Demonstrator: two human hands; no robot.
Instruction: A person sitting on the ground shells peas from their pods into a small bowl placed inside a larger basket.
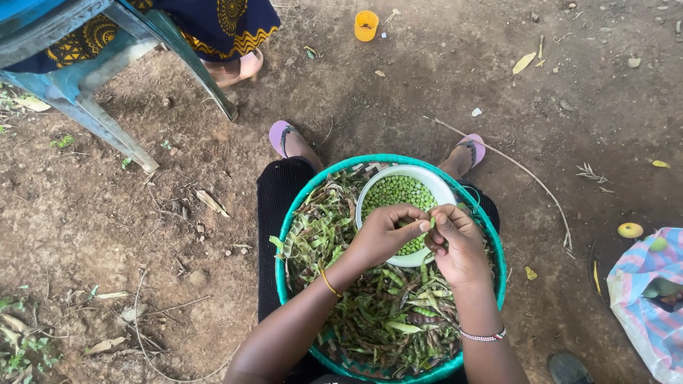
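Observation:
A round woven basket with a green rim (293,213) rests on my lap, filled with several green and brown pea pods (388,313). Inside it sits a white bowl (427,176) of shelled green peas (397,192). My left hand (384,231) and my right hand (459,245) meet over the bowl's near edge, fingertips pinched together on one small green pod (432,223). A yellow band circles my left wrist and a beaded bracelet my right wrist.
Bare dirt ground with twigs and dry leaves lies all around. A blue plastic chair (78,85) and another person's sandalled foot (238,67) are at the upper left. A small yellow cup (366,25) stands far ahead. A striped bag (651,299) lies at right.

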